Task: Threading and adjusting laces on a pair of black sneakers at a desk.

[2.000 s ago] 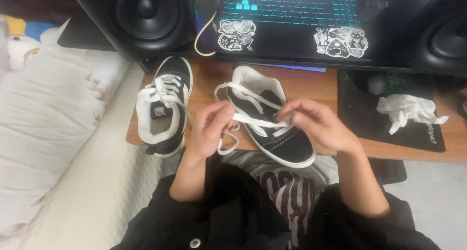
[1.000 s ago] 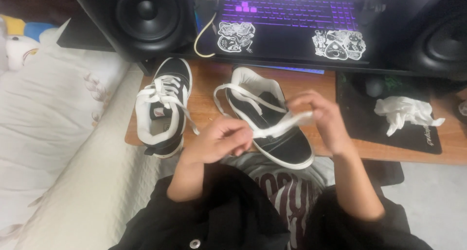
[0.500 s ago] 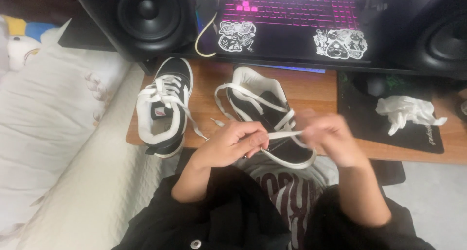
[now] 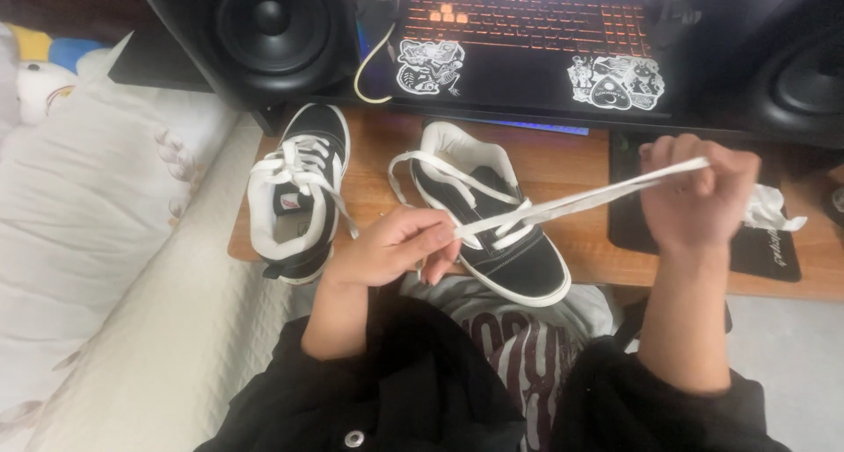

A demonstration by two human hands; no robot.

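Head cam: left hand (image 4: 387,251) pinches the white lace (image 4: 580,201) at the black shoe (image 4: 492,215), right hand (image 4: 699,197) grips its end; I'd pull evenly, lace flat.

Two black-and-white stickers (image 4: 430,66) (image 4: 616,81) on the laptop's dark palm rest, small red tongue label (image 4: 287,200) on left sneaker

A wooden tabletop (image 4: 589,166) carries a lit laptop (image 4: 527,39) between two black speakers (image 4: 272,25). A white bed (image 4: 97,241) lies against its left edge; grey floor (image 4: 791,346) shows at right.
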